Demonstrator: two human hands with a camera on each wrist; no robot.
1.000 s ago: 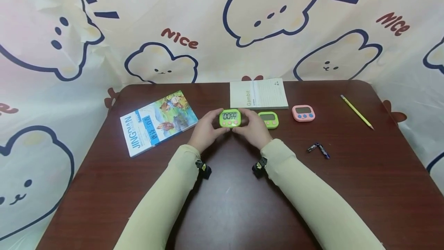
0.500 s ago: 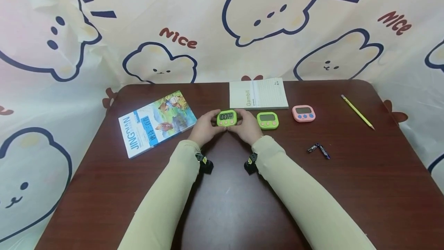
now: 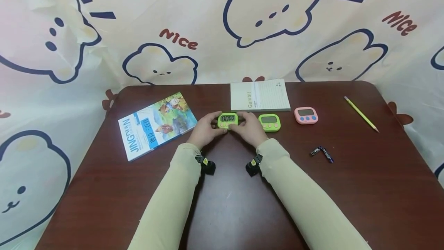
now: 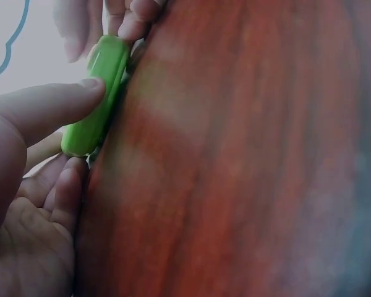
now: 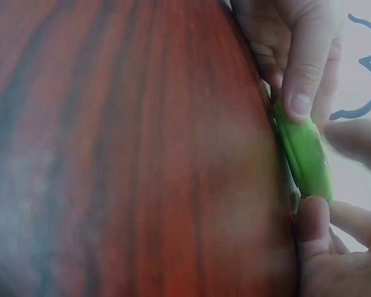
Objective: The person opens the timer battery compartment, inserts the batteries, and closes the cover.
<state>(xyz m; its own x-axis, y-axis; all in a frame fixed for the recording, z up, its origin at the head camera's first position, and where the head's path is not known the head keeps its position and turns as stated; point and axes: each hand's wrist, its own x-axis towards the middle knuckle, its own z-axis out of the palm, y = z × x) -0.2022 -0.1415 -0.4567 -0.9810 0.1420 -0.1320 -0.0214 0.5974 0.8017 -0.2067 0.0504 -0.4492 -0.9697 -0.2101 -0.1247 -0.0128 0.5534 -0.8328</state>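
A green digital timer (image 3: 227,120), its display showing zeros, is held near the far middle of the table. My left hand (image 3: 204,129) grips its left side; in the left wrist view the thumb (image 4: 80,100) lies along the green edge (image 4: 99,102). My right hand (image 3: 252,130) has its fingers at the right side, and its thumb is by the buttons on the front. In the right wrist view that thumb (image 5: 355,142) looks lifted off the timer (image 5: 306,154), while a fingertip touches the edge. A second green timer (image 3: 269,122), its screen blank, sits just right of my right hand.
A pink timer (image 3: 306,115) stands farther right, with two small batteries (image 3: 322,153) in front and a yellow pencil (image 3: 361,114) beyond. Behind the timers lies a notepad (image 3: 260,95). A book (image 3: 157,125) is close to my left hand.
Both hands first shifted slightly left with the timer, uncovering the second green timer. My right hand then came back a little, and its thumb moved from the lower edge toward the front buttons.
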